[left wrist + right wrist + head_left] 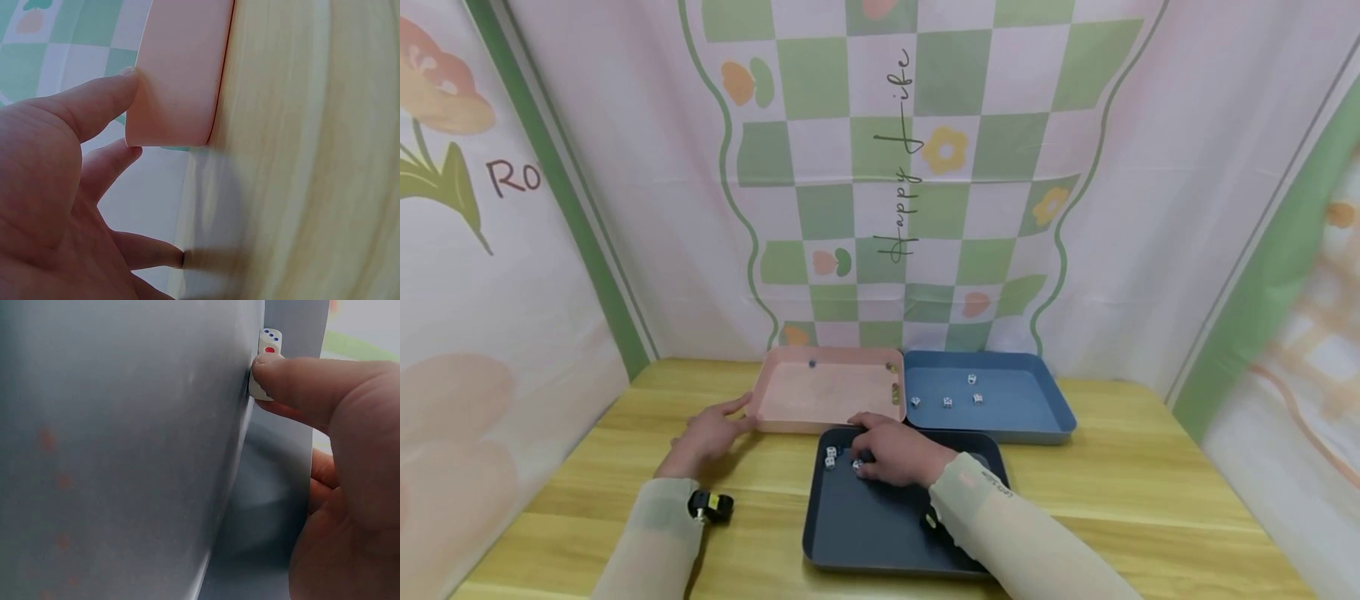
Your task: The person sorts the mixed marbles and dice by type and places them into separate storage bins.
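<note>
My left hand (711,435) is at the near left corner of the pink tray (823,396). In the left wrist view its thumb and forefinger touch the corner, the fingers fairly straight and spread. My right hand (901,454) reaches over the dark tray (872,533) and pinches a white die (857,466) near the tray's far wall. In the right wrist view the thumb partly covers this die (259,391), and another die (270,339) shows just beyond it. Two white dice (831,457) lie at the dark tray's far left corner, a small dark blue piece beside them.
The blue tray (1022,412) stands right of the pink one and holds several white dice (947,402). Small yellowish pieces (895,393) and a bluish one (812,363) lie in the pink tray. A wooden table (752,542) carries everything; a patterned curtain (820,208) hangs behind.
</note>
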`<state>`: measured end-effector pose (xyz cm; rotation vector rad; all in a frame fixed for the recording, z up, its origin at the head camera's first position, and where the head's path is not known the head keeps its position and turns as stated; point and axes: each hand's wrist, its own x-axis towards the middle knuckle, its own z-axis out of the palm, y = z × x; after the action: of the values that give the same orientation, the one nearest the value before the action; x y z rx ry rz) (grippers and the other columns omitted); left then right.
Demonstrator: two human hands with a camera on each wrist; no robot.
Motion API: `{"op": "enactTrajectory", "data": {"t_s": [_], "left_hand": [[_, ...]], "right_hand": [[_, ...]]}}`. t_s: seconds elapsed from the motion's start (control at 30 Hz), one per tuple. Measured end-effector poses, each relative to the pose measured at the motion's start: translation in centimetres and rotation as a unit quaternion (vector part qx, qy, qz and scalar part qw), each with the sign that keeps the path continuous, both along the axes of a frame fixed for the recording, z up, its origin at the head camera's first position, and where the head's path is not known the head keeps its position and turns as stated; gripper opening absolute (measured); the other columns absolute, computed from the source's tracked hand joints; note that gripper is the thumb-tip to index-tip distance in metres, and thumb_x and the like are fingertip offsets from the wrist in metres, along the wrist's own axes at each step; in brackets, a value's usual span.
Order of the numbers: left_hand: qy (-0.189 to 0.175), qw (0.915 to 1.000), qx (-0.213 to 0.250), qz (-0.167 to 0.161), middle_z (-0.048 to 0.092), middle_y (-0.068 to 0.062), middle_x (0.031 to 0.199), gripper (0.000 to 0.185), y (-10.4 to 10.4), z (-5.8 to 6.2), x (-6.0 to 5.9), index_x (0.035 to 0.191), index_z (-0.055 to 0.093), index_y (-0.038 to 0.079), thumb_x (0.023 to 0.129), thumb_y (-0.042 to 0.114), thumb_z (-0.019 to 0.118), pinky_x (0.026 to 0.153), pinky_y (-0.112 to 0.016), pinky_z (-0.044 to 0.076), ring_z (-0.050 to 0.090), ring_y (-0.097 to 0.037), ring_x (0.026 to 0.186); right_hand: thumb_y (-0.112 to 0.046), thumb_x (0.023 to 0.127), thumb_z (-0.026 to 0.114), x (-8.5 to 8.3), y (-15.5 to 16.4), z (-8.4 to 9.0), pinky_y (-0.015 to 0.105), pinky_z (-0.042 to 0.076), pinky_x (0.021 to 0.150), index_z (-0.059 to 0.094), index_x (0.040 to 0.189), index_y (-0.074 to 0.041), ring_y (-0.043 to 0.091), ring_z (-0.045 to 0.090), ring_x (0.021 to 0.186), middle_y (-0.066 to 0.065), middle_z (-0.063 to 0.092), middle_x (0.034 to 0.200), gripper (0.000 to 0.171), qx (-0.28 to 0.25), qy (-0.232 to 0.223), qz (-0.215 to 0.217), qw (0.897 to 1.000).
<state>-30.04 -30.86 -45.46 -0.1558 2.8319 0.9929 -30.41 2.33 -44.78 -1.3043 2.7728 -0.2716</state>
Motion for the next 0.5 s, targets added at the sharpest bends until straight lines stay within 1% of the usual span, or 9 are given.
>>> {"op": "enactTrajectory", "data": {"t_s": [0.1,0.23,0.33,0.43,0.5], "left_hand": [[0.0,1.0,-0.003,-0.001,0.029,-0.027,0.155,0.071,0.0,0.0,0.1,0.155,0.038,0.03,0.095,0.064,0.052,0.086,-0.089,-0.005,0.001,-0.071,0.132],[-0.001,1.0,-0.006,-0.003,0.03,-0.025,0.155,0.071,0.0,0.1,0.3,0.155,0.038,0.03,0.095,0.064,0.052,0.086,-0.089,-0.005,0.001,-0.071,0.132],[0.001,1.0,-0.005,-0.002,0.03,-0.025,0.155,0.071,0.0,0.2,0.3,0.155,0.038,0.03,0.095,0.065,0.052,0.086,-0.089,-0.005,0.001,-0.071,0.132],[0.001,1.0,-0.004,-0.004,0.03,-0.024,0.156,0.07,0.0,0.2,0.3,0.155,0.037,0.03,0.095,0.064,0.052,0.086,-0.089,-0.005,0.0,-0.071,0.132],[0.002,1.0,-0.005,-0.007,0.03,-0.025,0.156,0.07,0.0,0.1,0.2,0.155,0.037,0.03,0.095,0.064,0.051,0.086,-0.089,-0.006,-0.001,-0.071,0.131]], "right_hand": [[-0.03,0.095,0.07,0.0,0.0,0.0,0.035,0.044,0.103,0.074,0.107,-0.023,0.017,0.052,0.124,0.005,0.045,0.149,0.014,-0.01,-0.01,-0.006,1.0],[-0.031,0.096,0.069,-0.1,0.0,0.3,0.034,0.047,0.099,0.074,0.108,-0.024,0.015,0.055,0.12,0.005,0.042,0.151,0.015,-0.032,-0.043,-0.016,0.998],[-0.03,0.097,0.068,-0.3,0.2,0.8,0.036,0.047,0.099,0.074,0.106,-0.024,0.018,0.055,0.122,0.007,0.04,0.154,0.013,-0.059,-0.072,-0.02,0.995],[-0.03,0.097,0.067,-0.6,0.6,1.4,0.04,0.047,0.099,0.073,0.101,-0.026,0.022,0.052,0.126,0.007,0.04,0.154,0.008,-0.103,-0.109,-0.029,0.988],[-0.029,0.098,0.066,-1.0,1.1,1.7,0.044,0.045,0.101,0.072,0.099,-0.025,0.025,0.048,0.131,0.008,0.041,0.153,0.008,-0.144,-0.135,-0.042,0.979]]}}
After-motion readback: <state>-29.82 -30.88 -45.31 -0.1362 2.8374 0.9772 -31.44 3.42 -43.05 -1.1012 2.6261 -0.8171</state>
